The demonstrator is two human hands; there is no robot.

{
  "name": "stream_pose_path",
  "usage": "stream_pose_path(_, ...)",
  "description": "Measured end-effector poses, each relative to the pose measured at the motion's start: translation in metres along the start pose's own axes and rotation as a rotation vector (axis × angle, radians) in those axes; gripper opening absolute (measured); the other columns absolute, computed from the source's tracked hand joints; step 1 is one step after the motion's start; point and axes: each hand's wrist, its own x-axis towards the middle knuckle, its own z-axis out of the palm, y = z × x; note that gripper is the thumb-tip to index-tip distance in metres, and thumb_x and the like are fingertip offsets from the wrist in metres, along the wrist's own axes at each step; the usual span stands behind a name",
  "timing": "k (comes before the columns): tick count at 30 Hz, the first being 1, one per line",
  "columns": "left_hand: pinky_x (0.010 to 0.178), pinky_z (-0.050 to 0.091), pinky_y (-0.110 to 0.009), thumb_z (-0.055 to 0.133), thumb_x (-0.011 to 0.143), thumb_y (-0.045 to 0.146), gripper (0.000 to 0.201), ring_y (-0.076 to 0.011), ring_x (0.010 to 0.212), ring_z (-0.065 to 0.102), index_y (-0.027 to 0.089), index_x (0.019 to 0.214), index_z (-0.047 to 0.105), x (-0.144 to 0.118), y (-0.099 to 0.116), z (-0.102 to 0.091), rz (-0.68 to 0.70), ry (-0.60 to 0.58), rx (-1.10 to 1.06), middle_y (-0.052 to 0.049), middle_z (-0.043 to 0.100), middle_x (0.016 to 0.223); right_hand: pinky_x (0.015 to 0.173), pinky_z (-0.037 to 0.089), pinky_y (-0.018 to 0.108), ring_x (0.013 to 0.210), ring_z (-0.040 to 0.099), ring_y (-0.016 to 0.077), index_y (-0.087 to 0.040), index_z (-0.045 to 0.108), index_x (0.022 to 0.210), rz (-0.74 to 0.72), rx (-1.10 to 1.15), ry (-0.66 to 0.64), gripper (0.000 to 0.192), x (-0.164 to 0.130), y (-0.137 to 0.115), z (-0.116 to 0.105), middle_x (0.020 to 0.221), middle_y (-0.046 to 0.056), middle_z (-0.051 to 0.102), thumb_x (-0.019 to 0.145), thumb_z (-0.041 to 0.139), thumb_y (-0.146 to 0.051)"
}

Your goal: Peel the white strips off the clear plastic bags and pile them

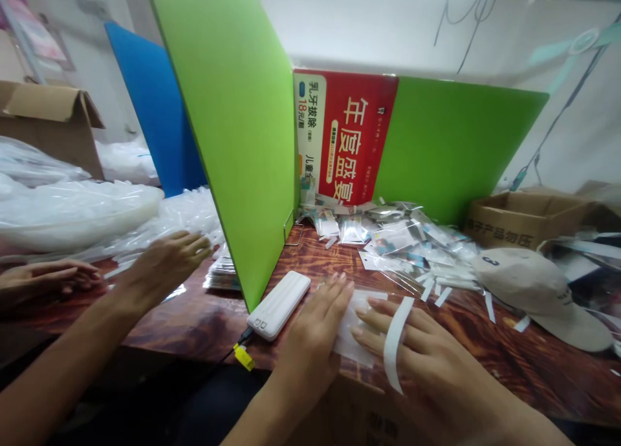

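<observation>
A small clear plastic bag [356,342] lies flat at the table's front edge, between my two hands. My left hand [310,333] rests flat along the bag's left side, its fingers stretched forward and close together. From the right, my right hand [417,352] reaches over the bag with its fingers extended and slightly apart. Across the backs of those fingers runs a curved white paper strip [398,346]; whether it is stuck there or pinched cannot be made out. Just left of my left hand is a white power bank [280,304] with a cable plugged in.
A pile of filled clear packets [407,239] and loose strips lies ahead, beside a beige cap [528,284] and cardboard box [528,216]. A green board [228,123] divides the table. Left of it, another person's hands [167,265] are near heaped plastic bags [72,207].
</observation>
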Motion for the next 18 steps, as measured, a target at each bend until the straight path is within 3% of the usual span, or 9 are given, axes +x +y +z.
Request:
stream_pose_path(6, 0.107, 0.042, -0.058, 0.038, 0.063, -0.005, 0.078, -0.0333, 0.139, 0.037, 0.005, 0.14, 0.038, 0.001, 0.0, -0.005, 0.053, -0.014, 0.19, -0.024, 0.047, 0.144, 0.109, 0.042, 0.041, 0.128, 0.051, 0.0219, -0.015, 0.051, 0.134, 0.03, 0.051, -0.053, 0.047, 0.004, 0.005, 0.013, 0.134, 0.012, 0.059, 0.089, 0.045, -0.009)
stream_pose_path(11, 0.105, 0.044, -0.056, 0.039, 0.069, -0.001, 0.071, -0.0346, 0.134, 0.044, 0.004, 0.14, 0.038, -0.001, -0.003, 0.002, 0.151, -0.026, 0.175, -0.025, 0.053, 0.138, 0.108, 0.043, 0.038, 0.128, 0.05, 0.024, -0.013, 0.05, 0.134, 0.037, 0.157, -0.096, 0.043, 0.007, 0.007, 0.027, 0.135, 0.013, 0.058, 0.091, 0.048, -0.017)
stream_pose_path(13, 0.106, 0.042, -0.056, 0.04, 0.07, 0.0, 0.073, -0.0339, 0.135, 0.044, 0.007, 0.142, 0.037, -0.004, -0.003, 0.006, 0.138, -0.017, 0.078, -0.023, 0.052, 0.14, 0.107, 0.043, 0.038, 0.125, 0.053, 0.0245, -0.015, 0.055, 0.128, 0.03, 0.132, -0.074, 0.035, 0.007, 0.008, 0.028, 0.131, 0.011, 0.061, 0.094, 0.048, -0.021)
stream_pose_path(15, 0.108, 0.04, -0.055, 0.041, 0.072, 0.001, 0.076, -0.0319, 0.136, 0.043, 0.011, 0.146, 0.032, -0.006, 0.0, 0.007, 0.078, -0.017, -0.101, -0.021, 0.048, 0.145, 0.106, 0.043, 0.038, 0.114, 0.06, 0.0232, -0.015, 0.058, 0.12, 0.028, 0.074, 0.035, 0.028, 0.007, 0.006, 0.023, 0.117, 0.01, 0.068, 0.097, 0.044, -0.021)
stream_pose_path(18, 0.108, 0.042, -0.047, 0.046, 0.085, 0.007, 0.066, -0.0284, 0.133, 0.048, 0.019, 0.149, 0.031, -0.004, 0.014, -0.003, -0.091, -0.133, -0.497, -0.015, 0.049, 0.146, 0.099, 0.044, 0.038, 0.092, 0.065, 0.02, -0.015, 0.059, 0.11, 0.019, 0.029, 0.236, 0.019, 0.007, -0.002, 0.011, 0.094, 0.008, 0.072, 0.098, 0.044, -0.015)
